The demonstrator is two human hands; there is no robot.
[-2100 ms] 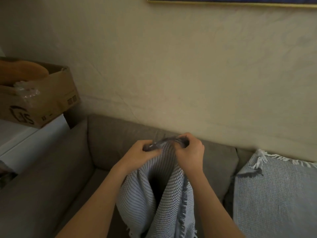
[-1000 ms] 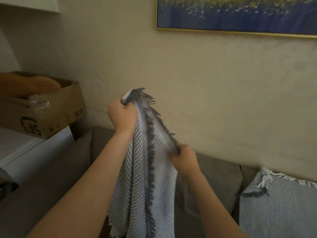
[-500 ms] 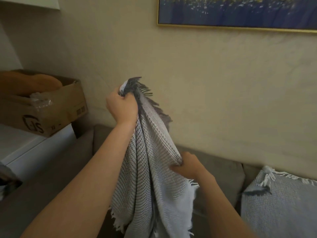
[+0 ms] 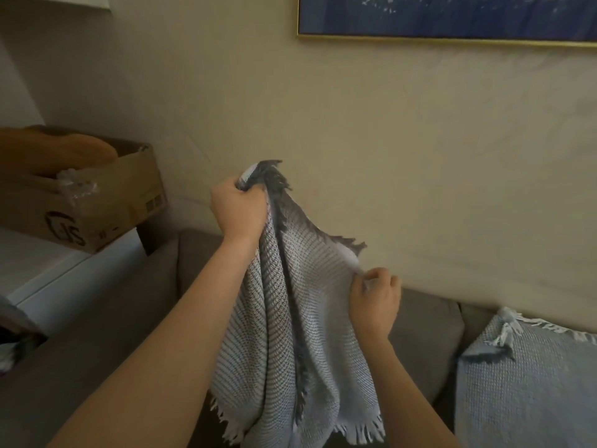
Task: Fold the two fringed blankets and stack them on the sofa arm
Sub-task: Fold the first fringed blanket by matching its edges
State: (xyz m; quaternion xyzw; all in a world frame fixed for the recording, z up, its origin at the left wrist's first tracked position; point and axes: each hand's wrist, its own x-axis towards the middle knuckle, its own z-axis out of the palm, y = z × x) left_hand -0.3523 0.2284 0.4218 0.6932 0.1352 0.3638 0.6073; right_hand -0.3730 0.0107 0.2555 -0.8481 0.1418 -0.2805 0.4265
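Note:
A grey-and-white knitted blanket (image 4: 290,324) with dark and white fringes hangs in the air in front of the grey sofa (image 4: 129,305). My left hand (image 4: 239,208) grips its bunched top corner, held high. Lower and to the right, my right hand (image 4: 374,299) pinches the blanket's fringed edge. The cloth drapes between both hands, and its bottom fringe hangs near the frame's lower edge. A second, light blue fringed blanket (image 4: 529,383) lies spread over the sofa at the lower right. The sofa arm (image 4: 74,344) runs along the left.
A cardboard box (image 4: 97,202) with an orange cushion and plastic wrap sits on a white surface (image 4: 48,273) beyond the sofa arm. A beige wall rises behind the sofa, with a gold-framed blue picture (image 4: 452,17) at the top right.
My hands started together at the blanket's top. The left rose with the corner, the right slid down the fringed edge and now pulls it out to the right, spreading the cloth.

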